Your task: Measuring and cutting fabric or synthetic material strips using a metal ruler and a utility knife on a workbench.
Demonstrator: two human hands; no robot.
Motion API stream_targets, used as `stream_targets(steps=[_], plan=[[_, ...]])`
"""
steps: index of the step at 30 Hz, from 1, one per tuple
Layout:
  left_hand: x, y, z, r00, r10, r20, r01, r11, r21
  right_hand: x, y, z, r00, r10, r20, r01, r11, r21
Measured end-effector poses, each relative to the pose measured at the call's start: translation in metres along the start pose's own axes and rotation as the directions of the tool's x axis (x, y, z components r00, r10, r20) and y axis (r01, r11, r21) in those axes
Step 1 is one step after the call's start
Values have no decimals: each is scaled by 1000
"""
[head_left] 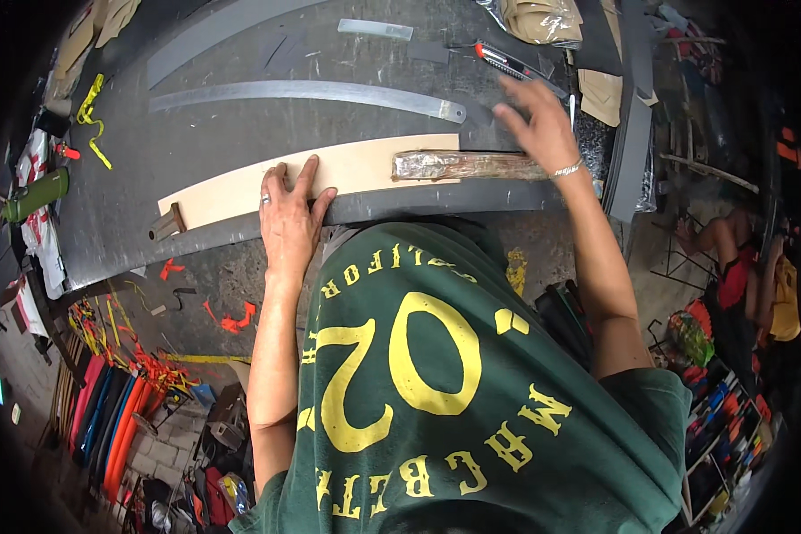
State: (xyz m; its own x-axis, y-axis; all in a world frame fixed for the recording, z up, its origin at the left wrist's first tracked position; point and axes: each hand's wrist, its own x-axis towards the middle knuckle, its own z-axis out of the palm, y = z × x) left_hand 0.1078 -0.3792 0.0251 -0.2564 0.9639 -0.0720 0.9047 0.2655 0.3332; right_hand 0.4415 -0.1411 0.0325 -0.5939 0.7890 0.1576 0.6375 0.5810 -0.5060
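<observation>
One long tan strip [329, 178], pale, flat and slightly curved, lies across the dark bench [151, 133]. Left hand [289, 218] presses it flat, fingers spread. Right hand [534, 120] hovers open above a foil-wrapped bar [454, 165] on the strip's right end.

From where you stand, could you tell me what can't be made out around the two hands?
Head view only:
- Right hand: blurred, so any grip is unclear.
- Tan strip: partly covered by the left hand and a foil-wrapped bar.
- Utility knife: too small for blade detail.
- Table's near edge: hidden by the green shirt.
</observation>
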Motion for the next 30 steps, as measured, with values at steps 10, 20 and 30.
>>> stream_targets(steps=[10, 20, 30], plan=[[29, -41, -20, 990, -114, -78, 96, 975, -201, 30, 67, 5, 965, 247, 88, -205, 921, -332], [138, -143, -41, 964, 254, -80, -261, 961, -90, 2, -27, -45, 866, 498, 32, -479, 810, 338], [270, -110, -32, 804, 514, 298, -477, 858, -192, -135, -127, -7, 808, 587, 55, 231, -401, 886]])
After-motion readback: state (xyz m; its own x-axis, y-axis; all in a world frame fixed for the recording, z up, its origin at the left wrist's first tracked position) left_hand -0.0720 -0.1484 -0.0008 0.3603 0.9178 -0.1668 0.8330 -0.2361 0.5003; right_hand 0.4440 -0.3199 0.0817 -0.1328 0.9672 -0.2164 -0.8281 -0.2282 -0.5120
